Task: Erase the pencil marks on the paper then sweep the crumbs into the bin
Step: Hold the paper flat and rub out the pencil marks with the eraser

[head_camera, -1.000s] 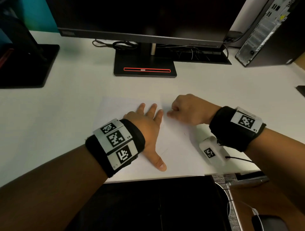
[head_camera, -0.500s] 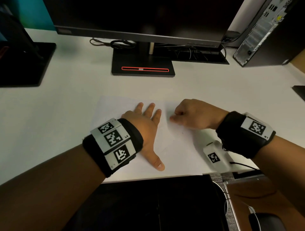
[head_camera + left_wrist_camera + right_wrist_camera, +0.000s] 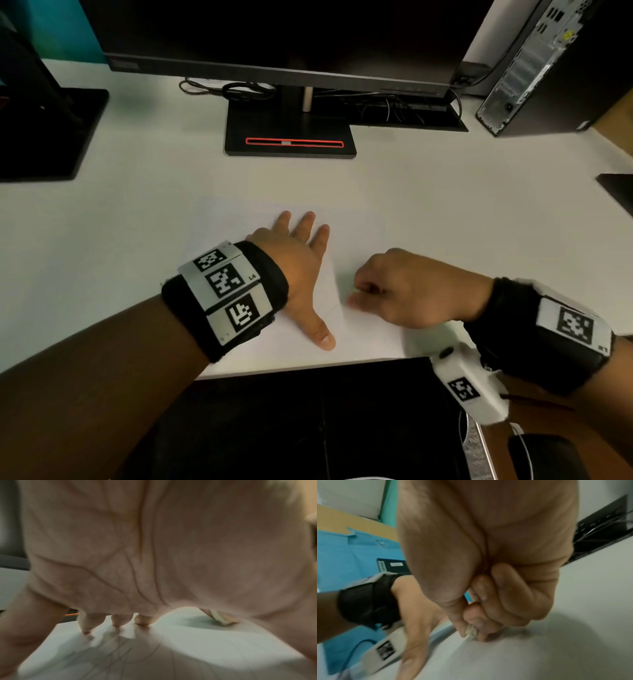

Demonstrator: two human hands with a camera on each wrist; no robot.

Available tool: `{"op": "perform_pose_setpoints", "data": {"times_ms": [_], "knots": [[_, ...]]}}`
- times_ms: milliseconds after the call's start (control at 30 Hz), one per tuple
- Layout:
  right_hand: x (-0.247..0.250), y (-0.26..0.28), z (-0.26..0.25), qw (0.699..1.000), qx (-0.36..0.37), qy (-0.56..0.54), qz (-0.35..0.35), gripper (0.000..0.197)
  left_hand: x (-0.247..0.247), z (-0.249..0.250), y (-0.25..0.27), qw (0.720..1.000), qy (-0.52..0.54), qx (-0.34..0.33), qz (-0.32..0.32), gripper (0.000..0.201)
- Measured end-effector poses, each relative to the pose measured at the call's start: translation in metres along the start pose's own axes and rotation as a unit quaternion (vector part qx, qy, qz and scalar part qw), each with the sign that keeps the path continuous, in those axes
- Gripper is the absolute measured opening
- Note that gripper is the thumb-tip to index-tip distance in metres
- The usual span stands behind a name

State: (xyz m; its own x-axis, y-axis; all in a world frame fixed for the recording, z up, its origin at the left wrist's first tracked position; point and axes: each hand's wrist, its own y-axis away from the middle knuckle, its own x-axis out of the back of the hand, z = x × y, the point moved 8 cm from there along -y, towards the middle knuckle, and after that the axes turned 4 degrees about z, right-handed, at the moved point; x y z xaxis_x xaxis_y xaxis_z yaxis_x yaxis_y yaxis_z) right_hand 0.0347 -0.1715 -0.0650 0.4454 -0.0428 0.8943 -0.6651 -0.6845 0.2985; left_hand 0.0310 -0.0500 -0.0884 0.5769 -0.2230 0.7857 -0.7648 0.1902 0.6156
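A white sheet of paper [image 3: 363, 240] lies on the white desk near its front edge, with faint pencil marks [image 3: 118, 650] on it. My left hand [image 3: 298, 260] lies flat on the paper with straight, spread fingers and holds it down. My right hand [image 3: 397, 291] is curled just to the right of it, thumb and fingers pinching a small pale eraser [image 3: 471, 630] whose lower end touches the paper. In the left wrist view the eraser [image 3: 217, 616] shows beyond the palm. No bin is in view.
A monitor on a black stand [image 3: 291, 137] is at the back centre. Another black stand [image 3: 44, 133] sits at the left and a computer tower [image 3: 548, 65] at the back right. Cables [image 3: 239, 90] lie behind the monitor base. The desk's front edge [image 3: 308, 368] runs just below my hands.
My right hand with the eraser has slid down the paper toward me, from beside the left fingertips to level with the left thumb. The left hand has stayed flat in place.
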Motion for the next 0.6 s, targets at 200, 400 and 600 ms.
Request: {"op": "perform_pose_setpoints", "data": {"times_ms": [200,400,600], "knots": [[0.007,0.014,0.003,0.999,0.005,-0.033,0.009,0.045,0.000,-0.005,0.006,0.999,0.050,-0.014,0.007,0.131],[0.003,0.013,0.016,0.999,-0.030,-0.015,0.029,0.043,-0.007,-0.005,0.009,0.998,0.039,-0.006,-0.043,0.141],[-0.011,0.013,-0.009,1.000,0.010,-0.014,-0.004,0.042,-0.006,-0.004,0.008,0.999,0.038,-0.007,-0.038,0.142]]}}
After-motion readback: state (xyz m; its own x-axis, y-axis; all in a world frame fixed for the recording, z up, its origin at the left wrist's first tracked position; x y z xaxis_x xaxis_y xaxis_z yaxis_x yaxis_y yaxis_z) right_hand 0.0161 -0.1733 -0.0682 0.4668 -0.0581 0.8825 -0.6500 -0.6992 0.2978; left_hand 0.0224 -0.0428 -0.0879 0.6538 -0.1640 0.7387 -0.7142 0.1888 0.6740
